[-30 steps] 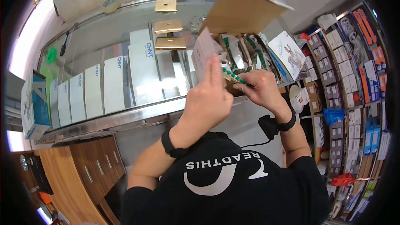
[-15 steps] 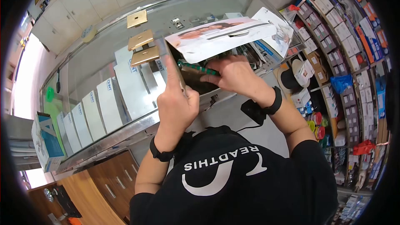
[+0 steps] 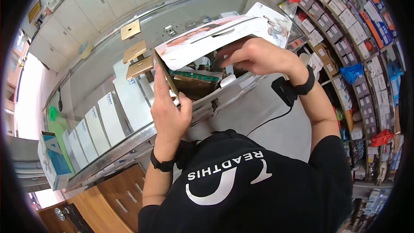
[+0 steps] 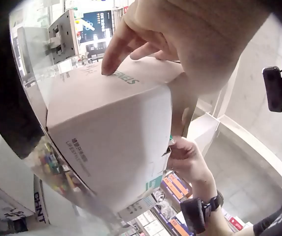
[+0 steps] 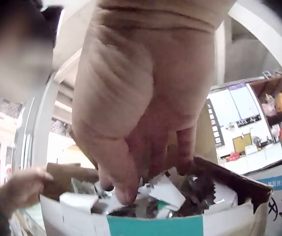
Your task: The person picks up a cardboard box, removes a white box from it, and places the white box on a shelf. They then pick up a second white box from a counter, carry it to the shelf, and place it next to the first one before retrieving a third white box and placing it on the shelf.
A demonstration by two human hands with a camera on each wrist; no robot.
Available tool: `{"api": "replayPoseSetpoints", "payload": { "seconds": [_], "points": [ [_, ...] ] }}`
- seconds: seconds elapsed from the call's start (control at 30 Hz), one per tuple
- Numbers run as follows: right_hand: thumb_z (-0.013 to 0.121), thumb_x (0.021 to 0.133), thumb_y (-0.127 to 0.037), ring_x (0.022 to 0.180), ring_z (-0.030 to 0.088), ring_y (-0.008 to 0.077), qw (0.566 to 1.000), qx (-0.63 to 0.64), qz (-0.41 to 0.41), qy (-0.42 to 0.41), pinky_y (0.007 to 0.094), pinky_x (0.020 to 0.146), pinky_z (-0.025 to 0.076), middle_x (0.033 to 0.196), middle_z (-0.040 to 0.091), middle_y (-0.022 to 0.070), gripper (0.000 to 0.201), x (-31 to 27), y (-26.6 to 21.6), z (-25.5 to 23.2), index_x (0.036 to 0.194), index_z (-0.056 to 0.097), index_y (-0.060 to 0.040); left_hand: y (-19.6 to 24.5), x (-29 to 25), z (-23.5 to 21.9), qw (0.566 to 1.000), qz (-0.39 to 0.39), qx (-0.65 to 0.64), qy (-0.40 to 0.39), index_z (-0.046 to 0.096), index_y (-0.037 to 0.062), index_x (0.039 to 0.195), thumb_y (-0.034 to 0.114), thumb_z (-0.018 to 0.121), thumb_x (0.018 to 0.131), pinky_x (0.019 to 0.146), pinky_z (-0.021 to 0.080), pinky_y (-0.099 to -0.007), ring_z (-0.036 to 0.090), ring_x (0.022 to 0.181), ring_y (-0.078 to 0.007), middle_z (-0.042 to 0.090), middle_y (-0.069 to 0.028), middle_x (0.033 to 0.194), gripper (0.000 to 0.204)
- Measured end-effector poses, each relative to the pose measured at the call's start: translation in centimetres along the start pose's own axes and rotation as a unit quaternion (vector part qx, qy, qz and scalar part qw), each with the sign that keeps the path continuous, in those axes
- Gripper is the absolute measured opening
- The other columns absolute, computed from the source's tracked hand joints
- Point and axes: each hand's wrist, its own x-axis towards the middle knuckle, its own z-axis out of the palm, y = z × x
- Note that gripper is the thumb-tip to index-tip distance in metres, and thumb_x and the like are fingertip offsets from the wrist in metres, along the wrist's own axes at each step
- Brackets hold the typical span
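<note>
An open cardboard box [image 3: 194, 54] with a picture-printed flap stands on the glass counter. My left hand [image 3: 169, 114] holds its near left corner, index finger straight along the outer wall and thumb at the front. In the left wrist view, the fingers press on the white box side [image 4: 111, 142] printed with green lettering. A packet with a green patterned edge [image 3: 196, 76] lies inside at the left. My right hand [image 3: 263, 58] reaches into the right part of the box, under the flap. Its fingers point down among wrapped packets [image 5: 170, 194] in the right wrist view.
Gold switch plates [image 3: 140, 67] lie on the counter, left of the box. White CHNT boxes [image 3: 111, 118] stand in a row under the glass. Another picture-printed box [image 3: 276, 25] is behind on the right. Stocked shelves [image 3: 345, 39] line the right side.
My right hand has put the green-edged packet into the box, let go and moved right. My left hand has come down to the box's left wall. The flap now leans forward over the box.
</note>
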Motion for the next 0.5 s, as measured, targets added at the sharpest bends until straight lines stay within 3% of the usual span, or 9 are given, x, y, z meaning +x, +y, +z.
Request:
{"api": "replayPoseSetpoints", "payload": {
  "seconds": [0.03, 0.13, 0.2, 0.3, 0.4, 0.47, 0.5],
  "points": [
    [0.06, 0.066, 0.0, 0.094, 0.057, 0.028, 0.995, -0.084, -0.043, 0.012, 0.0356, 0.081, 0.047, 0.105, 0.062, 0.0056, 0.032, 0.1, 0.7, 1.0, 0.094, 0.066, -0.0119, 0.1, 0.0, 0.1, 1.0, -0.005, 0.01, 0.0, 0.026, -0.0031, 0.135, 0.005, 0.05, 0.066, 0.073, 0.05, -0.0369, 0.059, 0.094, -0.0345, 0.044, -0.0256, 0.125, 0.073],
    [0.061, 0.065, -0.003, 0.092, 0.057, 0.0276, 0.986, -0.148, -0.054, 0.05, 0.0354, 0.08, 0.047, 0.099, 0.063, 0.0062, 0.029, 1.0, 1.3, 2.3, 0.092, 0.066, -0.0122, 0.7, 0.1, -0.1, 1.0, -0.028, -0.004, -0.002, 0.028, -0.0033, 0.134, 0.004, 0.048, 0.066, 0.073, 0.05, -0.0367, 0.058, 0.094, -0.0357, 0.045, -0.0258, 0.124, 0.071],
    [0.061, 0.064, -0.005, 0.091, 0.057, 0.0285, 0.987, -0.155, -0.039, 0.033, 0.0359, 0.081, 0.046, 0.094, 0.063, 0.0072, 0.025, 1.6, 1.6, 2.1, 0.089, 0.065, -0.0112, 0.5, 0.1, 0.0, 1.0, -0.028, 0.005, -0.003, 0.028, -0.0034, 0.134, 0.003, 0.048, 0.066, 0.073, 0.05, -0.0368, 0.058, 0.094, -0.0359, 0.045, -0.026, 0.124, 0.071],
    [0.063, 0.065, -0.008, 0.093, 0.057, 0.027, 0.976, -0.184, -0.076, 0.089, 0.0353, 0.083, 0.045, 0.096, 0.063, 0.0063, 0.027, 1.9, 1.9, 2.2, 0.091, 0.066, -0.0144, 0.4, 0.4, -0.1, 0.999, 0.0, 0.032, 0.012, 0.028, -0.0036, 0.134, 0.002, 0.047, 0.067, 0.073, 0.049, -0.0372, 0.058, 0.093, -0.0363, 0.046, -0.0266, 0.122, 0.07],
    [0.061, 0.065, -0.01, 0.09, 0.057, 0.0302, 0.985, -0.155, -0.05, 0.062, 0.0381, 0.083, 0.045, 0.092, 0.061, 0.0126, 0.03, 2.4, 0.7, 0.9, 0.095, 0.063, -0.0088, 0.6, 0.6, -0.1, 0.997, 0.039, 0.052, 0.03, 0.028, -0.0036, 0.134, 0.001, 0.046, 0.067, 0.075, 0.048, -0.038, 0.058, 0.095, -0.0366, 0.047, -0.0269, 0.122, 0.07],
    [0.062, 0.068, -0.013, 0.093, 0.057, 0.0318, 0.986, 0.034, -0.066, 0.15, 0.0393, 0.085, 0.044, 0.1, 0.06, 0.0164, 0.043, 3.6, -0.1, -0.1, 0.11, 0.056, -0.008, 0.7, 0.6, 0.0, 0.997, 0.05, 0.054, 0.026, 0.027, -0.0035, 0.134, 0.001, 0.046, 0.067, 0.077, 0.048, -0.0383, 0.057, 0.096, -0.0367, 0.047, -0.0268, 0.121, 0.07],
    [0.063, 0.071, -0.013, 0.106, 0.052, 0.0322, 0.992, 0.041, -0.028, 0.117, 0.0369, 0.09, 0.042, 0.115, 0.055, 0.0178, 0.057, 4.7, -0.2, -1.3, 0.125, 0.045, -0.0049, 0.7, 0.5, 0.1, 0.997, 0.052, 0.058, 0.027, 0.029, -0.0036, 0.134, 0.0, 0.046, 0.067, 0.079, 0.047, -0.0379, 0.057, 0.097, -0.0367, 0.047, -0.0265, 0.122, 0.069]
  ]
}}
